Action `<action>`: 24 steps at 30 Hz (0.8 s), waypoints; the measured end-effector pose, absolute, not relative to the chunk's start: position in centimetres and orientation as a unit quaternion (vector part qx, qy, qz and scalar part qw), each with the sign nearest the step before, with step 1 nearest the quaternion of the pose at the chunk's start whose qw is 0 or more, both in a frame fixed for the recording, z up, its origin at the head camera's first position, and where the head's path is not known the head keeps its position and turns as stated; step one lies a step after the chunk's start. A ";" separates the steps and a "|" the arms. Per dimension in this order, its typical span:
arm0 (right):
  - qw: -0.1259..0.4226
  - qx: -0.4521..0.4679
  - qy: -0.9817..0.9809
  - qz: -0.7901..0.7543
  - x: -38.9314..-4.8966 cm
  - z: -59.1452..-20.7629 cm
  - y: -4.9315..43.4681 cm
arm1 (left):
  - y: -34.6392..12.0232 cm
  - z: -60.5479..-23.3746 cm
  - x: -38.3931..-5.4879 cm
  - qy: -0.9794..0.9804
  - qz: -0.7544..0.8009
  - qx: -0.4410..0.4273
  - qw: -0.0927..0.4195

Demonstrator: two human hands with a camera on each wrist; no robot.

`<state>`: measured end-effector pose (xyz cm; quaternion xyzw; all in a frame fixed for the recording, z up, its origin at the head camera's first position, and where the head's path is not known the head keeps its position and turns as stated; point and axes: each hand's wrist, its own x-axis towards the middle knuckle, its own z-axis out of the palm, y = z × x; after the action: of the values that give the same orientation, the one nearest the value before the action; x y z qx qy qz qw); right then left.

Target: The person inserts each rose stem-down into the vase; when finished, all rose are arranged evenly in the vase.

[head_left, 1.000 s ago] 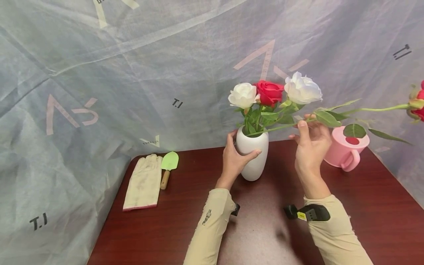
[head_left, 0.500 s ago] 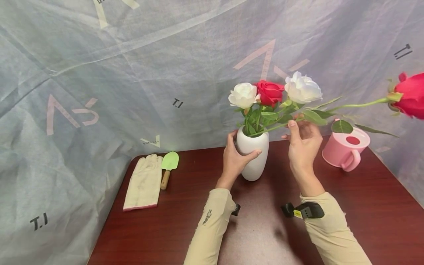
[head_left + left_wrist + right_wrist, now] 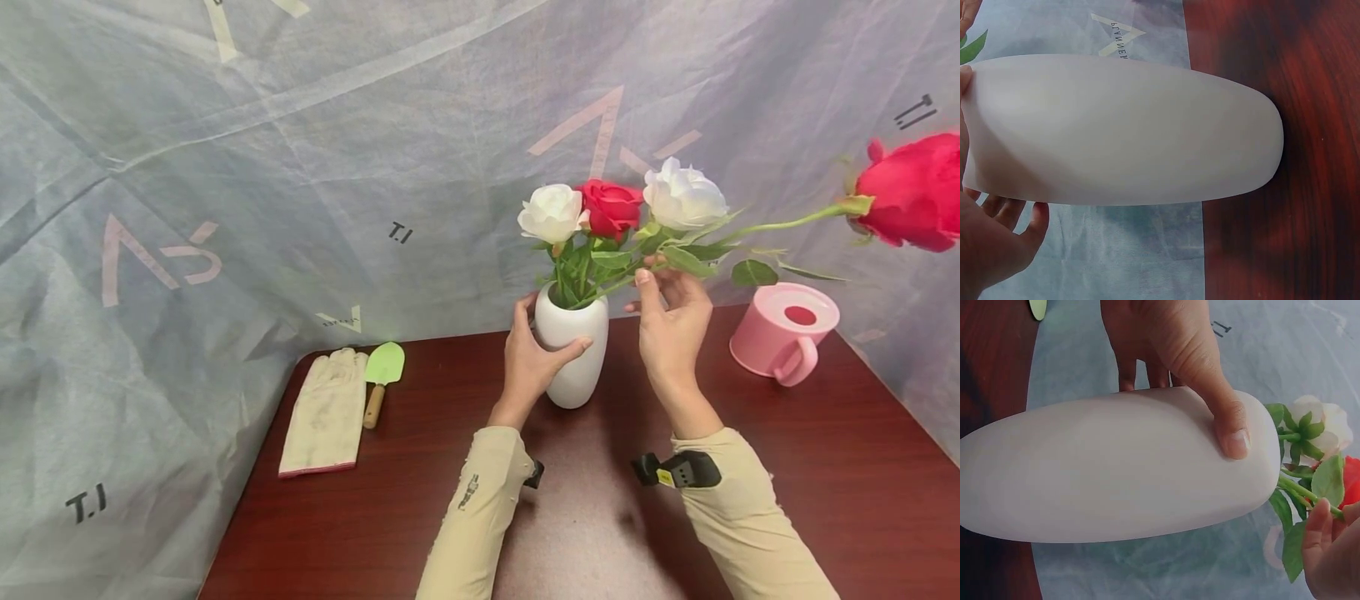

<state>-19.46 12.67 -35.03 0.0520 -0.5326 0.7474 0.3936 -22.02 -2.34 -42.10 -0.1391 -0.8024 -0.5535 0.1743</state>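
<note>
A white vase (image 3: 576,358) stands upright on the table. My left hand (image 3: 531,354) grips its upper side, thumb across the front and fingers behind, as the right wrist view also shows. In the vase are a white rose (image 3: 551,214), a red rose (image 3: 611,208) and a second, larger white rose (image 3: 684,196) leaning right. My right hand (image 3: 677,325) pinches the green stem of another red rose (image 3: 911,192), just right of the vase mouth. This stem slants down into the mouth, while its big bloom extends far right to the frame edge.
A pink watering can (image 3: 780,329) stands at the back right of the dark red table (image 3: 337,533). Pale work gloves (image 3: 326,412) and a small green trowel (image 3: 385,364) with a wooden handle lie at the left. Grey cloth hangs behind.
My right hand has moved left toward the vase, pushing the red rose's stem further in. Its bloom has come further into view from the right. My left hand has stayed on the vase.
</note>
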 end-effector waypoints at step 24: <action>0.352 0.036 -0.656 0.667 -19.6 -36.2 11.3 | -2.3 -42.0 -21.9 -0.805 -0.550 -0.137 0.174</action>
<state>-19.65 11.33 -36.17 0.0364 -0.6559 0.6668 0.3519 -21.94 -2.34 -41.99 -0.1368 -0.8054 -0.5498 0.1742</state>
